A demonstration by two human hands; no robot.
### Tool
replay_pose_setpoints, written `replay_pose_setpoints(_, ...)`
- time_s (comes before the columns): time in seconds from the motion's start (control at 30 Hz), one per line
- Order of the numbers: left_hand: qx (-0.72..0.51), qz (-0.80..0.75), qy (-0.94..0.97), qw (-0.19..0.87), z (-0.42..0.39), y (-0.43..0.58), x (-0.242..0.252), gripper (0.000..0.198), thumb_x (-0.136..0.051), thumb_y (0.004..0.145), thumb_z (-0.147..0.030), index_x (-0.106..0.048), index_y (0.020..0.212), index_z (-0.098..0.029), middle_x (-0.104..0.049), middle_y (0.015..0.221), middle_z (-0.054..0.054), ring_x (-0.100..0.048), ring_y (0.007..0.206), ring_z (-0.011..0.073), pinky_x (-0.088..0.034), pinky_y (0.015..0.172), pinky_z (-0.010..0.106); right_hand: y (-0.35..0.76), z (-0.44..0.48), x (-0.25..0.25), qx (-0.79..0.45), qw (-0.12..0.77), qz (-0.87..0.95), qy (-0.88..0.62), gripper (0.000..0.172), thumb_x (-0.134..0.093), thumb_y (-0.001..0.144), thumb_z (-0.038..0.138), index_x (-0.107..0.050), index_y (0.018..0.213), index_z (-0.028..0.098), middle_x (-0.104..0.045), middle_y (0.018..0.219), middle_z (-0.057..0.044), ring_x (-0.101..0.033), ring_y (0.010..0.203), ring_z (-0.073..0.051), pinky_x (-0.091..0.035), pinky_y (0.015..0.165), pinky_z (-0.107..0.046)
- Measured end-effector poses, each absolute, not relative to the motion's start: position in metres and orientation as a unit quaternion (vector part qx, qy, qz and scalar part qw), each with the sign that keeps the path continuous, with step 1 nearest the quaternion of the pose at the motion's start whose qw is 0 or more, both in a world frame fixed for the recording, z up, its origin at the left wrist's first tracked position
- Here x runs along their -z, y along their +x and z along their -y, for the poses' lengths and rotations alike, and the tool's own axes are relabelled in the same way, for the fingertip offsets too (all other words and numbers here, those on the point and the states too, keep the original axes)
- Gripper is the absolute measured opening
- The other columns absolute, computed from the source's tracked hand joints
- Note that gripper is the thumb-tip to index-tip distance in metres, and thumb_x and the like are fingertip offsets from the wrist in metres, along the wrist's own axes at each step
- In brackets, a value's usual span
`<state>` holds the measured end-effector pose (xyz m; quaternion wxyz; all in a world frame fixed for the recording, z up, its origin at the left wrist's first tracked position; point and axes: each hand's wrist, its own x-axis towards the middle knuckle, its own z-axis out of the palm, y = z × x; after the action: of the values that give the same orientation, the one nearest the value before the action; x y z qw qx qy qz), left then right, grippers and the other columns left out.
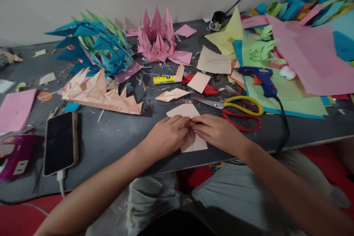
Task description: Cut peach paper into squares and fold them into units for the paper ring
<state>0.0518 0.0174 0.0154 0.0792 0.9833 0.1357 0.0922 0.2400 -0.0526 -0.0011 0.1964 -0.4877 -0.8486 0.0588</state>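
Observation:
My left hand [169, 134] and my right hand [221, 133] meet at the table's front edge. Their fingertips are pressed together on a peach paper piece [195, 145], part of which the fingers cover. Peach paper [184, 110] also shows just beyond the fingers; whether it is the same sheet I cannot tell. Beyond lie a folded peach paper point [173, 94] and a small peach square [199, 82]. A yellow glue stick [164, 79] rests behind them. Scissors with yellow and red handles [243, 107] lie close to my right hand, blades pointing left.
On the left are a strip of folded peach points [101, 94], a blue-green paper shape [102, 46] and a charging phone [61, 143]. A pink paper crown [156, 38] stands behind. A blue glue gun [261, 79] lies on coloured sheets [298, 99], and a black jar [217, 21] holds a brush.

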Motion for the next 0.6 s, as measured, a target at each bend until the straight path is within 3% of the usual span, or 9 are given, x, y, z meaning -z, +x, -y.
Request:
replay_pose_setpoints(0.13, -0.092, -0.170, 0.976, 0.097, -0.010, 0.058, -0.019, 0.024, -0.050, 0.083, -0.028, -0.058, 0.097, -0.009, -0.063, 0.100, 0.010, -0.057, 0.096, 0.0213, -0.045, 0.085, 0.035, 0.230, 0.063, -0.007, -0.020, 0.158, 0.842, -0.516, 0.022, -0.044, 0.087, 0.017, -0.066, 0.092, 0.014, -0.067, 0.097, -0.009, -0.059, 0.087, -0.020, -0.048, 0.074, -0.034)
replay_pose_setpoints(0.37, -0.065, -0.196, 0.975, 0.081, 0.001, 0.055, -0.025, 0.044, -0.050, 0.080, -0.043, -0.055, 0.109, -0.010, -0.058, 0.115, 0.014, -0.049, 0.109, 0.0250, -0.033, 0.098, 0.042, 0.224, 0.081, -0.023, -0.002, 0.104, 0.810, -0.577, 0.025, -0.047, 0.086, 0.019, -0.068, 0.072, 0.015, -0.067, 0.069, -0.008, -0.059, 0.069, -0.018, -0.040, 0.067, -0.032)
replay_pose_setpoints(0.5, -0.038, -0.198, 0.976, 0.078, 0.005, 0.056, -0.025, 0.046, -0.054, 0.075, -0.045, -0.058, 0.103, -0.008, -0.062, 0.101, 0.013, -0.054, 0.098, 0.0262, -0.037, 0.094, 0.042, 0.226, 0.074, -0.016, 0.006, 0.133, 0.790, -0.599, 0.024, -0.045, 0.087, 0.021, -0.069, 0.086, 0.017, -0.066, 0.065, -0.004, -0.058, 0.064, -0.016, -0.039, 0.061, -0.028)
replay_pose_setpoints(0.6, -0.040, -0.201, 0.974, 0.101, 0.004, 0.054, -0.030, 0.048, -0.054, 0.075, -0.044, -0.060, 0.105, -0.006, -0.064, 0.103, 0.014, -0.055, 0.101, 0.0255, -0.034, 0.099, 0.041, 0.225, 0.069, -0.012, 0.004, 0.118, 0.785, -0.608, 0.021, -0.049, 0.085, 0.021, -0.068, 0.094, 0.019, -0.067, 0.065, -0.002, -0.059, 0.063, -0.015, -0.039, 0.058, -0.026)
